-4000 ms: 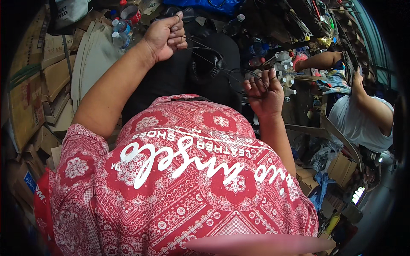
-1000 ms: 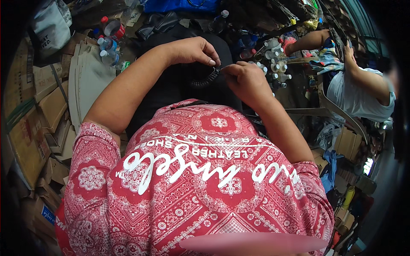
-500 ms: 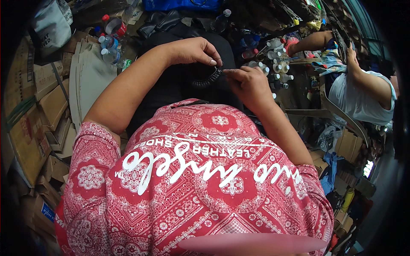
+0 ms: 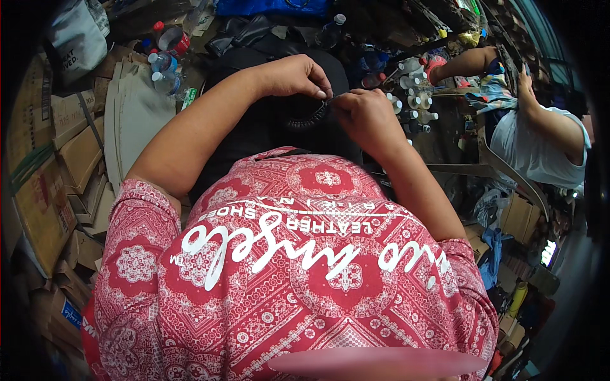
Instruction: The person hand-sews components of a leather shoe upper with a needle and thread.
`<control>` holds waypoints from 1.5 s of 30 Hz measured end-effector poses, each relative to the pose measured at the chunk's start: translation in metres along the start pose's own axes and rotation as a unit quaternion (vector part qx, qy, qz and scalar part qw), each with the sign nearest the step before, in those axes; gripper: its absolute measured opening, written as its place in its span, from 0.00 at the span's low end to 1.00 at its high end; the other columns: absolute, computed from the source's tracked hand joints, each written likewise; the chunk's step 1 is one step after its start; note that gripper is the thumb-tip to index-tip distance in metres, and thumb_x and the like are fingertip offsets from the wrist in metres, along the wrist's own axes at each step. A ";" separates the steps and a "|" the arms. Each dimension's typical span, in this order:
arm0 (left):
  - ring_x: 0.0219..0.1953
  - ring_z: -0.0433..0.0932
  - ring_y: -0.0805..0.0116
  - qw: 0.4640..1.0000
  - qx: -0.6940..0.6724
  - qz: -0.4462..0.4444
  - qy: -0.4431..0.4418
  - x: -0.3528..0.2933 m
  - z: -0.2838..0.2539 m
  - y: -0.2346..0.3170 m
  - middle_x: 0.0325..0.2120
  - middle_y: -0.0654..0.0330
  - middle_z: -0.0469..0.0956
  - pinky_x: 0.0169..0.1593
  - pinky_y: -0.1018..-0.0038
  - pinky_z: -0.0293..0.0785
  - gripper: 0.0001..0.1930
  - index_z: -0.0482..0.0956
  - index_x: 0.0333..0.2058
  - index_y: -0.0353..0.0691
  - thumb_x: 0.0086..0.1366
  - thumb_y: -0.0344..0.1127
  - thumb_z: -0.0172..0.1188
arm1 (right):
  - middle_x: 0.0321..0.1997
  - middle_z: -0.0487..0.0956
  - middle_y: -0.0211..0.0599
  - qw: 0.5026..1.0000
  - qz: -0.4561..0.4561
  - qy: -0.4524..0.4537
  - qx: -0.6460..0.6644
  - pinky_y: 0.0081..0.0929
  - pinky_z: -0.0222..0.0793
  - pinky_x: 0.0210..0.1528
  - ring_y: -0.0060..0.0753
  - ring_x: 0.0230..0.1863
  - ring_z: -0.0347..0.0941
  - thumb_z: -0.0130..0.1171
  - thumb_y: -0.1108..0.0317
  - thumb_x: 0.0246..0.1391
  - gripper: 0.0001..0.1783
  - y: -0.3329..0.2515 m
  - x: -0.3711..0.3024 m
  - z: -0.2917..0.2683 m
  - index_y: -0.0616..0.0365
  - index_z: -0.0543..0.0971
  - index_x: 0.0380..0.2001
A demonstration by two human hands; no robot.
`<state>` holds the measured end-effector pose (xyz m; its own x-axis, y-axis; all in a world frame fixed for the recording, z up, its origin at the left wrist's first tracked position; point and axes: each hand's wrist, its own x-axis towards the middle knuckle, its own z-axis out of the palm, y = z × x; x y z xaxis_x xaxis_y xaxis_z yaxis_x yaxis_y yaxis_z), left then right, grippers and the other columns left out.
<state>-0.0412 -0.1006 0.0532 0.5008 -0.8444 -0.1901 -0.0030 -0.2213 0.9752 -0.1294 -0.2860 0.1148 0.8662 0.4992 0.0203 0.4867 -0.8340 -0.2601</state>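
A curved black band (image 4: 305, 123) with a coiled, ribbed look hangs in a loop over my dark-clothed lap (image 4: 244, 124). My left hand (image 4: 295, 75) comes in from the left and pinches the loop's upper right end between thumb and fingertips. Just right of that point, my right hand (image 4: 370, 119) is closed, with its thumb and index finger meeting close to the same end. Whatever sits between the right fingertips is dark and too small to make out. The two hands' fingertips nearly touch.
Flattened cardboard (image 4: 121, 120) is stacked at my left, near several plastic bottles (image 4: 166, 82). A cluster of white-capped bottles (image 4: 416, 95) stands right of my right hand. Farther right sits another person in a white shirt (image 4: 540, 149). A blue bag (image 4: 273, 6) lies at the far edge.
My right hand has shifted slightly up and left, and its outstretched index finger has curled in toward the band's end. My left hand has barely moved.
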 end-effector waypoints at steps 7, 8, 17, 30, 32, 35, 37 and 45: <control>0.39 0.77 0.72 0.997 0.067 0.026 -0.040 0.001 -0.003 0.003 0.35 0.59 0.81 0.50 0.76 0.69 0.11 0.80 0.40 0.33 0.56 0.26 0.59 | 0.36 0.73 0.30 0.938 0.103 -0.106 0.313 0.22 0.68 0.41 0.26 0.38 0.71 0.58 0.78 0.48 0.14 0.048 -0.009 0.017 0.51 0.82 0.39; 0.40 0.77 0.71 0.996 0.072 0.017 -0.047 0.004 -0.004 0.003 0.35 0.59 0.81 0.50 0.76 0.70 0.12 0.80 0.40 0.34 0.55 0.27 0.60 | 0.34 0.72 0.28 0.917 0.120 -0.116 0.362 0.20 0.65 0.42 0.23 0.38 0.69 0.57 0.78 0.50 0.13 0.052 -0.010 0.021 0.53 0.82 0.39; 0.39 0.78 0.71 0.994 0.103 -0.009 -0.042 0.009 0.000 0.009 0.35 0.58 0.81 0.49 0.75 0.70 0.12 0.80 0.39 0.33 0.55 0.25 0.59 | 0.38 0.72 0.29 0.847 0.122 -0.176 0.487 0.21 0.63 0.49 0.24 0.43 0.69 0.56 0.74 0.52 0.13 0.082 -0.007 0.041 0.52 0.81 0.41; 0.33 0.80 0.68 0.984 0.170 -0.020 -0.054 0.011 0.002 0.021 0.31 0.58 0.82 0.43 0.75 0.74 0.13 0.81 0.36 0.34 0.48 0.23 0.64 | 0.28 0.73 0.28 0.910 0.122 -0.034 0.395 0.21 0.66 0.37 0.21 0.34 0.70 0.64 0.75 0.45 0.10 0.033 -0.017 0.038 0.55 0.82 0.34; 0.34 0.80 0.68 0.981 0.192 -0.008 -0.021 0.009 0.005 0.020 0.32 0.57 0.81 0.43 0.75 0.74 0.13 0.80 0.36 0.35 0.49 0.23 0.62 | 0.27 0.73 0.30 0.930 0.082 0.036 0.357 0.20 0.66 0.35 0.22 0.32 0.71 0.66 0.73 0.44 0.08 0.029 -0.016 0.041 0.57 0.82 0.31; 0.36 0.78 0.68 0.964 0.248 0.047 0.084 -0.001 0.002 0.015 0.32 0.57 0.79 0.42 0.74 0.73 0.13 0.79 0.38 0.35 0.51 0.22 0.58 | 0.27 0.72 0.31 0.939 0.100 0.010 0.328 0.21 0.67 0.34 0.24 0.31 0.71 0.65 0.73 0.44 0.10 0.030 -0.015 0.031 0.56 0.82 0.33; 0.37 0.76 0.67 0.943 0.279 0.092 0.153 -0.015 -0.002 0.008 0.32 0.57 0.77 0.41 0.73 0.73 0.13 0.78 0.39 0.36 0.53 0.22 0.56 | 0.27 0.72 0.32 0.935 0.099 0.010 0.341 0.22 0.67 0.34 0.25 0.31 0.71 0.64 0.73 0.45 0.10 0.029 -0.017 0.031 0.55 0.82 0.34; 0.32 0.74 0.65 0.940 0.225 0.056 0.249 -0.071 0.037 0.011 0.27 0.58 0.72 0.35 0.73 0.70 0.13 0.80 0.37 0.42 0.52 0.21 0.58 | 0.27 0.69 0.36 0.946 0.112 -0.007 0.304 0.27 0.66 0.36 0.32 0.31 0.70 0.60 0.74 0.48 0.11 0.016 -0.028 0.026 0.51 0.82 0.37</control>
<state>-0.1090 -0.0616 0.0729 0.8184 -0.5664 0.0969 -0.3896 -0.4230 0.8181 -0.1482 -0.3074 0.0850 0.9362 0.3327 -0.1130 0.1324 -0.6318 -0.7638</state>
